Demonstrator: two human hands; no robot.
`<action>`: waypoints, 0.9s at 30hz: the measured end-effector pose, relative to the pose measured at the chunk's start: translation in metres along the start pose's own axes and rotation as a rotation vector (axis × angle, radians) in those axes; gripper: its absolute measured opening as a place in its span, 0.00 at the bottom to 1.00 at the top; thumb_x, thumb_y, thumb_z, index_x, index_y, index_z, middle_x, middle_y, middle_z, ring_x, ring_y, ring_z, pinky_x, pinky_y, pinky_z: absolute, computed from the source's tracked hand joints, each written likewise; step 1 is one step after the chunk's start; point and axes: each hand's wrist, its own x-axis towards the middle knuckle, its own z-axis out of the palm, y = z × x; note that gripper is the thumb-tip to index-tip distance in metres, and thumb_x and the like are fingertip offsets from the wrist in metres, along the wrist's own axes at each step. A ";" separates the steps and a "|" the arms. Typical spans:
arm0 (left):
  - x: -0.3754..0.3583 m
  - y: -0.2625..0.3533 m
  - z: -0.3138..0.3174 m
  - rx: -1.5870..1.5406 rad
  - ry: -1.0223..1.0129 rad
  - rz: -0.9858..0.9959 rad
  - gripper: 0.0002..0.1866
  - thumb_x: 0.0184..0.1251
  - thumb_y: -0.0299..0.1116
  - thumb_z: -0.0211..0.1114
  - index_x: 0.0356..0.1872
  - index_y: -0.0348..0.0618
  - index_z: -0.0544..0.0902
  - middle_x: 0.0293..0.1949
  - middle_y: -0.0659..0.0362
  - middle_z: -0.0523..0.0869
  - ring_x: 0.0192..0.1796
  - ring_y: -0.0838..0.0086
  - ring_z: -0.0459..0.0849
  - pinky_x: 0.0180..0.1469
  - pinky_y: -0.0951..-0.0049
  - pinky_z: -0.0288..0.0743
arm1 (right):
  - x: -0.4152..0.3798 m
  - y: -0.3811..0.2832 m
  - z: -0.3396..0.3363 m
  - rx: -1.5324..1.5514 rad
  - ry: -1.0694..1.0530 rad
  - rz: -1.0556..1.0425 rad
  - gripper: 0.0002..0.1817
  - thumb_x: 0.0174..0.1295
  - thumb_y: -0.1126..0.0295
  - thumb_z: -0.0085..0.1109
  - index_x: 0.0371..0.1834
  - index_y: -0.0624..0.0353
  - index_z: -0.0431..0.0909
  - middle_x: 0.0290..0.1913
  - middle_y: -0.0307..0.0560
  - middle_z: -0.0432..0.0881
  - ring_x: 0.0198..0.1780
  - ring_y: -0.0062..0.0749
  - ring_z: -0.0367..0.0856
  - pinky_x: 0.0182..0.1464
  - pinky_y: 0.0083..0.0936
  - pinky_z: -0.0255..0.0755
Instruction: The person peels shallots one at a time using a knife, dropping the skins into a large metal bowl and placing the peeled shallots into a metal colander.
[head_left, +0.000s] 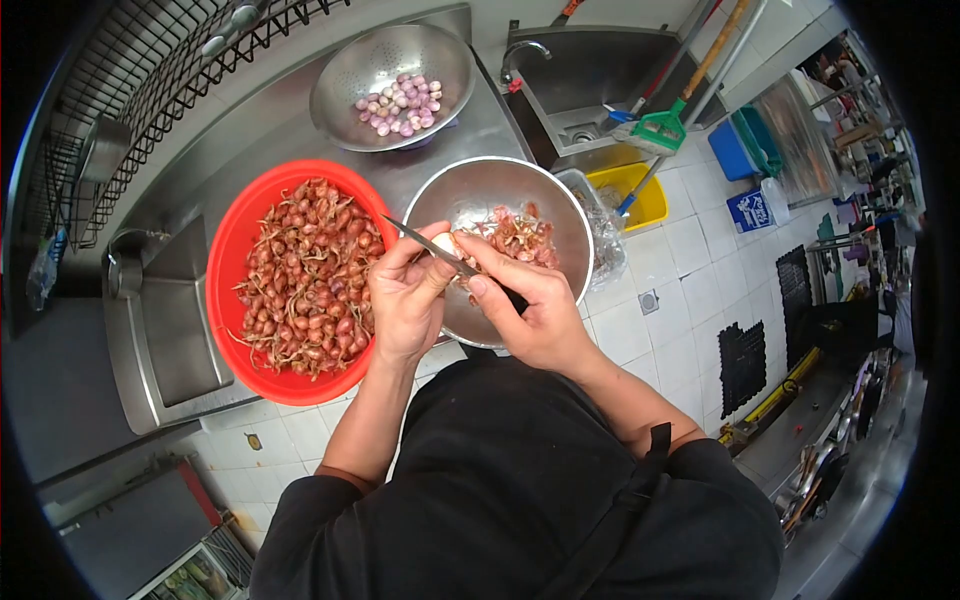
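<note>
**One pale shallot [446, 243] at the knife [405, 230]**

Position: above the near left part of a round, polished steel bowl [480, 180]. The person's left hand [408, 305] pinches the pale shallot, smooth and rounded, between thumb and fingertips. The right hand [542, 312] is closed around the knife's dark handle, thumb and forefinger close to the narrow grey blade; the tip points far left. Papery, red-brown skins [522, 240] lie heaped in the bowl.

Left of the bowl: a smooth red basin [222, 300], filled with unpeeled shallots [310, 280], brown-skinned with stringy roots. Far side: a perforated metal colander [338, 85] of peeled shallots [405, 105], glossy, purple and white, on a steel counter [270, 130].

Obstructions: the hands mask part of the bowl. The person's black clothing [500, 480] closes off the near side. Right of the bowl, a clear plastic container [605, 250] sits just beside it, near a yellow tub [648, 200]. A green brush head [660, 128] and long poles stand before the far sink [575, 100]. White tiles [690, 250] cover the floor.
</note>
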 end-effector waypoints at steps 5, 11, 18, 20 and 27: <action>-0.004 0.004 0.013 -0.066 0.007 0.004 0.18 0.66 0.19 0.66 0.57 0.31 0.78 0.49 0.51 0.86 0.49 0.72 0.86 0.54 0.73 0.80 | 0.004 0.011 0.001 -0.089 0.080 -0.142 0.19 0.68 0.76 0.56 0.62 0.69 0.76 0.52 0.59 0.85 0.51 0.35 0.86 0.54 0.27 0.76; 0.001 0.004 0.006 -0.080 0.004 -0.039 0.19 0.67 0.21 0.66 0.58 0.31 0.78 0.49 0.52 0.86 0.49 0.72 0.86 0.54 0.73 0.80 | 0.006 0.010 -0.011 0.052 0.038 -0.023 0.19 0.68 0.75 0.56 0.62 0.69 0.76 0.54 0.57 0.84 0.58 0.33 0.82 0.61 0.26 0.72; -0.002 0.008 0.006 -0.029 0.018 0.012 0.19 0.66 0.19 0.66 0.58 0.31 0.78 0.49 0.52 0.86 0.51 0.72 0.85 0.55 0.72 0.80 | 0.001 -0.003 -0.004 -0.139 -0.033 -0.080 0.21 0.67 0.78 0.56 0.64 0.67 0.75 0.48 0.51 0.87 0.42 0.25 0.85 0.49 0.24 0.77; -0.004 0.005 0.005 -0.012 0.009 0.036 0.19 0.66 0.18 0.66 0.58 0.31 0.78 0.50 0.52 0.86 0.51 0.72 0.85 0.55 0.72 0.80 | 0.002 0.006 -0.005 -0.200 -0.017 -0.090 0.20 0.68 0.78 0.56 0.63 0.67 0.76 0.48 0.51 0.87 0.43 0.27 0.85 0.49 0.24 0.77; -0.003 0.005 0.008 -0.036 0.002 0.009 0.19 0.65 0.16 0.65 0.57 0.35 0.79 0.51 0.50 0.85 0.51 0.70 0.86 0.57 0.70 0.80 | 0.006 -0.008 -0.017 0.071 -0.017 0.015 0.20 0.69 0.74 0.56 0.62 0.69 0.75 0.55 0.56 0.84 0.56 0.34 0.83 0.60 0.27 0.72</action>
